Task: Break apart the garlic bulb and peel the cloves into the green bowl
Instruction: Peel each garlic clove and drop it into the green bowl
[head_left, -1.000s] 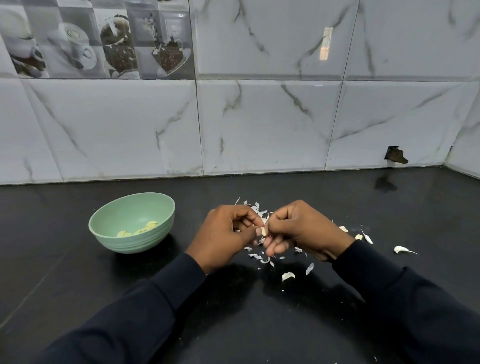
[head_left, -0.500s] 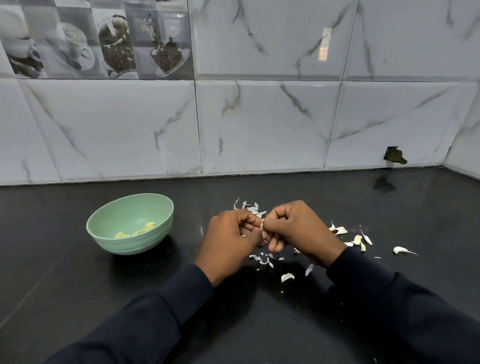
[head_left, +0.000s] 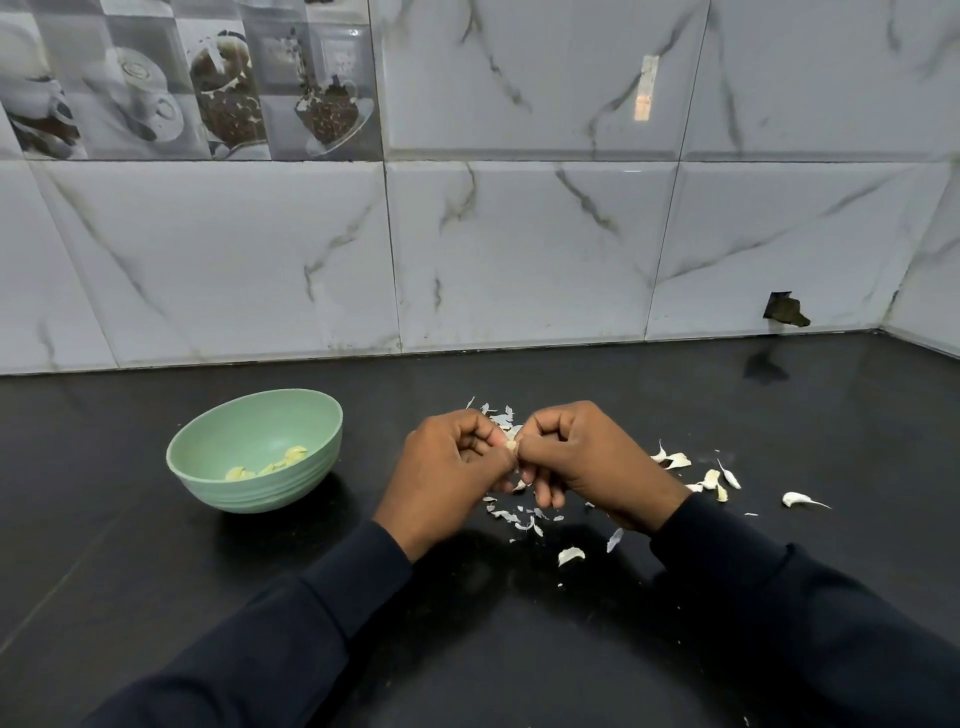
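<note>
A small pale garlic clove (head_left: 511, 446) shows between my two hands, just above the black counter. My left hand (head_left: 447, 473) pinches it with curled fingers, and my right hand (head_left: 587, 460) pinches it from the other side; most of the clove is hidden by the fingertips. The green bowl (head_left: 208, 475) stands to the left of my hands, with several peeled yellowish cloves (head_left: 280, 460) lying in its bottom. To the right of my right hand lie several unpeeled cloves (head_left: 711, 479), and one more clove (head_left: 797, 500) lies farther right.
White garlic skins (head_left: 519, 517) are scattered on the counter under and behind my hands, with a bigger piece (head_left: 570, 555) nearer me. The tiled wall closes the back, with a corner at the right. A dark hole (head_left: 784, 310) marks the wall's base.
Both hands stay pinched together on the clove and have shifted only slightly. The bowl and the loose cloves have not moved.
</note>
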